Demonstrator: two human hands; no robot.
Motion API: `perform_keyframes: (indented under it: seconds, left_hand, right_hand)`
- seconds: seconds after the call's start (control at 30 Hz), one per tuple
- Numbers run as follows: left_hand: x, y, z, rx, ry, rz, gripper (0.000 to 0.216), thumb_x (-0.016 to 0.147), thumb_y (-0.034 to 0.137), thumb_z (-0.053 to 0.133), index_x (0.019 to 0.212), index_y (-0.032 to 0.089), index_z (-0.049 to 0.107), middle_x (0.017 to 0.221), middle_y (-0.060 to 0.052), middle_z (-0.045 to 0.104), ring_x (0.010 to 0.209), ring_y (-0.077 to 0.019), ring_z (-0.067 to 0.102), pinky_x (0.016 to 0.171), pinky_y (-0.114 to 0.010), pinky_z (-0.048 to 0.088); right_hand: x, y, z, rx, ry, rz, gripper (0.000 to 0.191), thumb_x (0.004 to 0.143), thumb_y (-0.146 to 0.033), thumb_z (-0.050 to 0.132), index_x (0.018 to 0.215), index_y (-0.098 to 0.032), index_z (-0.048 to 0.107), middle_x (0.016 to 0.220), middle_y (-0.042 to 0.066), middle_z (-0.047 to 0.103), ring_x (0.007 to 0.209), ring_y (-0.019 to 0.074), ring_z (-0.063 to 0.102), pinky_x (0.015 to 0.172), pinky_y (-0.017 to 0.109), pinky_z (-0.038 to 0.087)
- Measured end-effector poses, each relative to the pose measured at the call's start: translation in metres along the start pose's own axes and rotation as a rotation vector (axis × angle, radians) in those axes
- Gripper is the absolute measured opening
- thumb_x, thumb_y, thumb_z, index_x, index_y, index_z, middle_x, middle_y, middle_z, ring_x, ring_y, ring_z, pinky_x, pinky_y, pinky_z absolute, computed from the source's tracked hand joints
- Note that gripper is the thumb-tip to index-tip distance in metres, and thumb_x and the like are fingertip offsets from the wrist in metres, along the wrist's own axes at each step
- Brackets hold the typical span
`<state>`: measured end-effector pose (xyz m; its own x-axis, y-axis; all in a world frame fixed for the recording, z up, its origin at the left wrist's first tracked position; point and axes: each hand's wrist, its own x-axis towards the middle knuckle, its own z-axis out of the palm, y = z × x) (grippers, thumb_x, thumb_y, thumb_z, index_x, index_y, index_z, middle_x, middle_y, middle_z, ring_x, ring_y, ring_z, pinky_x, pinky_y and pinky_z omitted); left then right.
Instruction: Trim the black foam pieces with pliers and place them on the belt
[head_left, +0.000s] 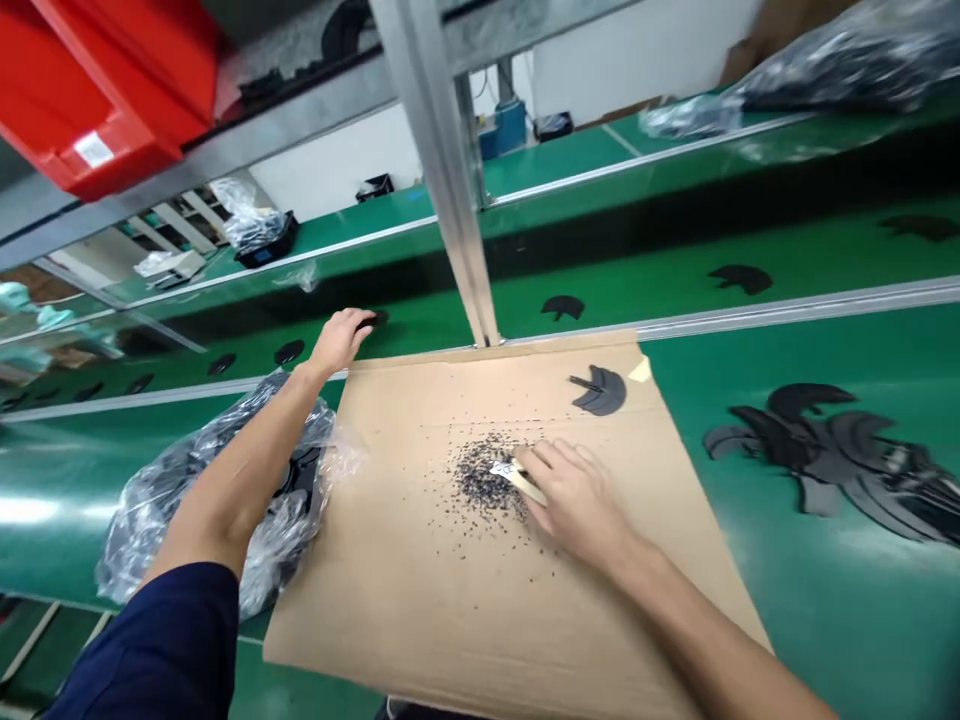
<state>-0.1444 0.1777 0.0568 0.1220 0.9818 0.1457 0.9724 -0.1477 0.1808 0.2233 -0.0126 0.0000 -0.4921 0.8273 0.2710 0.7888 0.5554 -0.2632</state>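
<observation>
My left hand [341,338] reaches out past the far edge of a brown cardboard sheet [420,590] and its fingers rest on a black flat part [373,319] on the green belt. My right hand [577,500] lies on the cardboard with fingers closed on a small pale tool with a metal tip [516,474]. That tip touches a heap of fine black shavings [484,478]. Another black fan-shaped part [600,390] lies on the cardboard farther back.
A clear plastic bag of black parts [195,490] sits left of the cardboard. A pile of black parts [832,450] lies at right. Single black parts [562,307] ride the belt. A metal post [442,170] rises behind; a red bin [97,90] sits overhead.
</observation>
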Motion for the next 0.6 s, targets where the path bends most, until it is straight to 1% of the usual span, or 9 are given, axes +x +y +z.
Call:
perform_keyframes:
  seconds: [0.1,0.2,0.27,0.33,0.4,0.47,0.5,0.53,0.6]
  left_hand:
    - [0.005,-0.003,0.007,0.090,-0.078,-0.053,0.024,0.099,0.028,0.055,0.117,0.015,0.066,0.127,-0.013,0.066,0.120,-0.0277,0.062,0.107,-0.046,0.049]
    - [0.010,0.003,0.012,0.164,-0.125,-0.077,0.033,0.099,0.037,0.061,0.123,0.016,0.063,0.127,-0.011,0.064,0.113,-0.0239,0.064,0.098,-0.046,0.056]
    - [0.013,0.014,0.010,0.187,-0.162,-0.035,0.030,0.099,0.037,0.059,0.117,0.015,0.066,0.124,-0.013,0.067,0.114,-0.0275,0.065,0.098,-0.045,0.055]
    - [0.013,0.032,0.006,0.176,-0.244,0.057,0.028,0.098,0.037,0.055,0.105,0.016,0.072,0.115,-0.013,0.073,0.111,-0.0302,0.067,0.095,-0.041,0.054]
    - [0.009,0.061,0.003,0.122,-0.376,0.193,0.030,0.096,0.042,0.054,0.100,0.021,0.074,0.108,-0.007,0.077,0.103,-0.0264,0.071,0.089,-0.032,0.055]
    - [0.003,0.101,0.004,0.034,-0.510,0.379,0.032,0.096,0.049,0.054,0.104,0.025,0.074,0.107,-0.002,0.078,0.097,-0.0204,0.072,0.084,-0.026,0.055]
    - [0.002,0.124,0.007,-0.027,-0.568,0.535,0.035,0.098,0.048,0.051,0.108,0.023,0.073,0.109,-0.004,0.077,0.096,-0.0201,0.072,0.084,-0.027,0.056]
    - [0.002,0.148,0.012,-0.048,-0.555,0.642,0.035,0.100,0.044,0.048,0.111,0.021,0.072,0.111,-0.006,0.076,0.097,-0.0199,0.071,0.086,-0.028,0.056]
    - [0.009,0.197,0.029,-0.013,-0.440,0.647,0.029,0.102,0.033,0.047,0.116,0.020,0.069,0.117,-0.008,0.072,0.107,-0.0212,0.069,0.095,-0.033,0.055]
  right_hand:
    - [-0.003,-0.002,0.000,0.030,-0.053,0.033,0.027,0.085,-0.017,0.072,0.111,-0.018,0.066,0.101,0.008,0.071,0.097,0.0233,0.062,0.085,0.034,0.043]
    - [-0.004,-0.003,-0.001,0.048,-0.075,0.059,0.026,0.085,-0.017,0.072,0.111,-0.018,0.066,0.107,0.009,0.071,0.104,0.0247,0.062,0.091,0.036,0.043]
    - [-0.005,-0.003,-0.001,0.058,-0.079,0.068,0.026,0.087,-0.017,0.070,0.112,-0.018,0.065,0.109,0.010,0.070,0.106,0.0249,0.061,0.093,0.037,0.042]
    - [-0.006,-0.003,-0.002,0.061,-0.090,0.068,0.026,0.088,-0.017,0.068,0.113,-0.017,0.065,0.110,0.010,0.070,0.107,0.0253,0.061,0.094,0.037,0.042]
    - [-0.006,-0.004,-0.002,0.058,-0.107,0.059,0.025,0.087,-0.016,0.068,0.112,-0.016,0.065,0.110,0.011,0.070,0.107,0.0259,0.061,0.095,0.038,0.042]
    - [-0.006,-0.005,-0.001,0.062,-0.120,0.042,0.023,0.087,-0.017,0.068,0.109,-0.016,0.065,0.107,0.011,0.070,0.107,0.0262,0.061,0.096,0.038,0.042]
    - [-0.006,-0.005,-0.001,0.067,-0.125,0.035,0.021,0.087,-0.017,0.068,0.108,-0.016,0.065,0.106,0.010,0.070,0.107,0.0261,0.061,0.096,0.038,0.042]
    - [-0.006,-0.005,-0.001,0.073,-0.128,0.030,0.021,0.088,-0.017,0.067,0.108,-0.016,0.064,0.106,0.010,0.070,0.107,0.0259,0.061,0.096,0.038,0.042]
    - [-0.006,-0.004,-0.001,0.087,-0.134,0.026,0.021,0.088,-0.017,0.066,0.109,-0.017,0.064,0.110,0.010,0.070,0.107,0.0252,0.061,0.096,0.038,0.042]
